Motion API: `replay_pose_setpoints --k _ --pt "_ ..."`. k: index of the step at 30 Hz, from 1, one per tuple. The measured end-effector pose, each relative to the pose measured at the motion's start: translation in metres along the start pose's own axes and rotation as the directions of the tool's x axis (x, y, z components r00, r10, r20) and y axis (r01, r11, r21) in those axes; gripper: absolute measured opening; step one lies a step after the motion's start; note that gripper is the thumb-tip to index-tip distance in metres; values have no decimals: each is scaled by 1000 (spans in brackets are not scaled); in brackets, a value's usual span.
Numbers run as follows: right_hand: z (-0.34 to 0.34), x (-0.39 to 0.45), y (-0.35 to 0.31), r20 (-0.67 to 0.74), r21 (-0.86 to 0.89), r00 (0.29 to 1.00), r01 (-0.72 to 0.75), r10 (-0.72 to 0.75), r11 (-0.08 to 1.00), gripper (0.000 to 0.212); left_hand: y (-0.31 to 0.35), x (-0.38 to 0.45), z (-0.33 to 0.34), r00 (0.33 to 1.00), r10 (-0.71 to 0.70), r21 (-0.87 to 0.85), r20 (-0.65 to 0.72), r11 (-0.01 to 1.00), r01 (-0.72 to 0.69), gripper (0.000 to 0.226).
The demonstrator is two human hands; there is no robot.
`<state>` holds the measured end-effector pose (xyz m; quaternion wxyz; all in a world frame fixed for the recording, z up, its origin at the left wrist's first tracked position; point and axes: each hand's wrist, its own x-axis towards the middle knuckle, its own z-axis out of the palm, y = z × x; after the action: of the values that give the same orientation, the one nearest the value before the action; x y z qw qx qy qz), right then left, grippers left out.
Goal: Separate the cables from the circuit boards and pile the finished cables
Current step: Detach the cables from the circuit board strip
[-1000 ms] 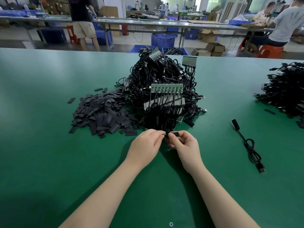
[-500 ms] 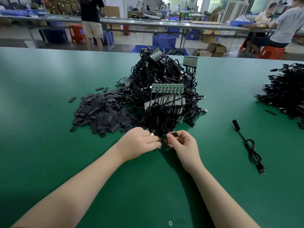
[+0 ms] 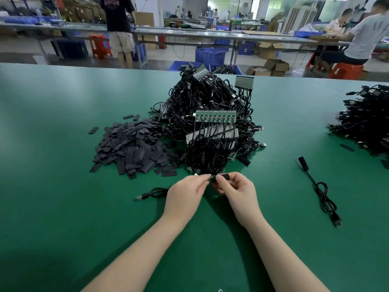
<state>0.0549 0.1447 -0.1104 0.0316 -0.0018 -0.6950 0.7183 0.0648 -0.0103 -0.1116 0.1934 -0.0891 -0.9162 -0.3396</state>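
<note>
Since a moment ago your left hand (image 3: 185,192) has come back to the work, and a loose cable (image 3: 151,193) now lies just left of it on the green table (image 3: 63,218). Both hands meet just in front of the tangled cable heap (image 3: 210,127). Your right hand (image 3: 235,190) pinches a short black sleeve (image 3: 223,177); your left fingertips pinch a thin end facing it, though what that end is I cannot tell. Keep both pinches close to the joint and work straight along its line, not sideways. The sleeve's long axis runs left to right across the heap's front, its left end toward your left fingers. Finished cables sit piled (image 3: 364,123) far right of the heap.
</note>
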Motion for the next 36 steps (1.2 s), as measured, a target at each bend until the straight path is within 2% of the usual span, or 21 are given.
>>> replay_pose_setpoints --k 6,17,27,36 --pt "-1 0 1 -6 24 1000 -14 14 1000 11 -2 -4 -6 998 29 -142 -64 989 -38 26" --pt "-2 2 3 20 130 1000 -16 13 991 10 -1 -4 -6 999 -12 -150 -53 989 4 26" --pt "-3 2 4 29 67 999 -16 14 998 2 0 -4 -7 1000 -12 -149 -21 989 9 25" --pt "-3 1 4 58 72 998 -7 3 997 7 -1 -5 -5 1000 -7 -140 -19 990 4 26"
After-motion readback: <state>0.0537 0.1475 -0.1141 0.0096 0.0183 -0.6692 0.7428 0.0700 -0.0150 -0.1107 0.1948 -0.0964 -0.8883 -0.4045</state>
